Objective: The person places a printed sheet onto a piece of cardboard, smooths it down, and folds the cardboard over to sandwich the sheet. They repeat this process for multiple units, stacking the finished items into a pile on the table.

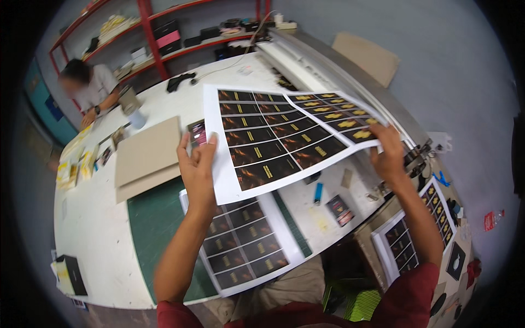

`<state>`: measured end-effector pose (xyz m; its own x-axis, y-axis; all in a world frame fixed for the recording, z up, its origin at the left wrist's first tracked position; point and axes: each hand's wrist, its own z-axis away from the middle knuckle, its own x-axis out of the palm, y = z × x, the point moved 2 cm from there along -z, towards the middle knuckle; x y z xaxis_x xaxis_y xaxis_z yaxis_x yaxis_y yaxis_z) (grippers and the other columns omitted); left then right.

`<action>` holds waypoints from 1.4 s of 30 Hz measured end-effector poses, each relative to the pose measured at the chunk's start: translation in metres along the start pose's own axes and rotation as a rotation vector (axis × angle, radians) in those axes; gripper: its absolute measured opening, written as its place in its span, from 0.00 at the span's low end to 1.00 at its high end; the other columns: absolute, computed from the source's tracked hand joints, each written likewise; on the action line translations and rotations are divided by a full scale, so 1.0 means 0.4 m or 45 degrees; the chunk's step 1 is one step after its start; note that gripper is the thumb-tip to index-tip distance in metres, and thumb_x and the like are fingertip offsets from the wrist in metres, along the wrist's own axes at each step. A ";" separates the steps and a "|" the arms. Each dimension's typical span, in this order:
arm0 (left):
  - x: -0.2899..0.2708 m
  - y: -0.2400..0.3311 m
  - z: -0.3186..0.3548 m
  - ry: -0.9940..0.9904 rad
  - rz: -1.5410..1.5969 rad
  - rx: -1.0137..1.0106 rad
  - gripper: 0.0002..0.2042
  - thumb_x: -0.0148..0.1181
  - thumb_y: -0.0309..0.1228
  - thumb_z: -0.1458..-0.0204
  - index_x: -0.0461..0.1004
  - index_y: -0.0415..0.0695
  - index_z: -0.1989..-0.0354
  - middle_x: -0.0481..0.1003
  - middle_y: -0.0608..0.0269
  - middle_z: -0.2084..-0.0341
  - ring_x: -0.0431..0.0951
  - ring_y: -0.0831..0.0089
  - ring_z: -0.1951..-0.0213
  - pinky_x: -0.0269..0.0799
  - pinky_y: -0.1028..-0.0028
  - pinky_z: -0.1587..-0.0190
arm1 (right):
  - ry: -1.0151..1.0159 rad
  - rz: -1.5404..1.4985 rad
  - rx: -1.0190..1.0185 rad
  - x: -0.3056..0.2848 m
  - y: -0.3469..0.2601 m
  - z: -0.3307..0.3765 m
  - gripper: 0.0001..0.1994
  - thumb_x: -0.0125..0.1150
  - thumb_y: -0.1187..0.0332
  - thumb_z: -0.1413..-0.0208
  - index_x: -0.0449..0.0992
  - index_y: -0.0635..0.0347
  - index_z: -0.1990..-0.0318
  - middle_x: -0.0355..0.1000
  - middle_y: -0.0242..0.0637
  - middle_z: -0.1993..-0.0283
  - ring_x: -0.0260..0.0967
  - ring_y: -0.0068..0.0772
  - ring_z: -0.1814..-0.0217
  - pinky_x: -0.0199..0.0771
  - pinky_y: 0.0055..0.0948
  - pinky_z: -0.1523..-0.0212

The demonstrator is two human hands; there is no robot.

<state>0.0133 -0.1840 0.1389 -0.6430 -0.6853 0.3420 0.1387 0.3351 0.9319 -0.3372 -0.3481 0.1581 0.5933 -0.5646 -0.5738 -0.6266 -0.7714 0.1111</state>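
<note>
A large white printed sheet (314, 154) hangs raised above the table. It carries rows of black rectangles with yellow marks and orange images, and its right part curls upward. At its left edge is my left hand (198, 167), the thumb lying over the white margin and the other fingers partly spread beside it. My right hand (389, 150) pinches the near right corner. Below lies a stack of similar printed sheets (295, 240) on a green cutting mat (156, 229).
Grey-brown boards (147, 150) lie left of the mat. A blue lighter (318, 193) and a small dark box (340, 210) sit on the white table (98, 246). A long machine (322, 60) lines the back right. Another person (95, 87) works at far left. More printed sheets (395, 236) stand right.
</note>
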 end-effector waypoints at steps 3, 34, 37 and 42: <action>-0.178 0.050 0.040 -0.022 -0.351 0.309 0.38 0.33 0.59 0.39 0.55 0.36 0.34 0.62 0.41 0.39 0.62 0.57 0.37 0.47 0.63 0.32 | -0.283 -0.244 0.014 -0.097 -0.126 -0.146 0.18 0.60 0.82 0.66 0.74 0.63 0.61 0.74 0.44 0.60 0.71 0.49 0.57 0.70 0.39 0.52; -0.877 0.023 0.160 0.185 -0.466 -0.216 0.33 0.49 0.12 0.59 0.57 0.25 0.37 0.77 0.50 0.60 0.78 0.73 0.60 0.73 0.76 0.58 | -0.628 -0.683 -0.601 0.680 -1.000 -0.351 0.25 0.69 0.65 0.56 0.73 0.66 0.50 0.71 0.54 0.48 0.69 0.51 0.44 0.69 0.43 0.44; -0.900 0.013 0.166 0.186 -0.479 -0.225 0.33 0.48 0.12 0.59 0.57 0.25 0.37 0.77 0.50 0.61 0.78 0.73 0.61 0.73 0.77 0.59 | -0.902 -0.641 -0.528 0.713 -1.014 -0.380 0.27 0.72 0.62 0.57 0.73 0.66 0.50 0.74 0.53 0.52 0.72 0.51 0.47 0.71 0.41 0.46; -0.918 0.020 0.172 0.196 -0.471 -0.228 0.33 0.48 0.12 0.60 0.58 0.25 0.38 0.77 0.51 0.61 0.79 0.73 0.62 0.73 0.78 0.60 | -1.105 -0.628 -0.450 0.714 -1.009 -0.403 0.28 0.73 0.61 0.57 0.73 0.62 0.48 0.77 0.51 0.59 0.75 0.51 0.52 0.75 0.40 0.50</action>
<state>0.1989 0.1148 0.0123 -0.5562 -0.8309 -0.0173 0.0570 -0.0589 0.9966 0.1668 -0.2456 0.0803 0.0905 0.1299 -0.9874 -0.1496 -0.9784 -0.1424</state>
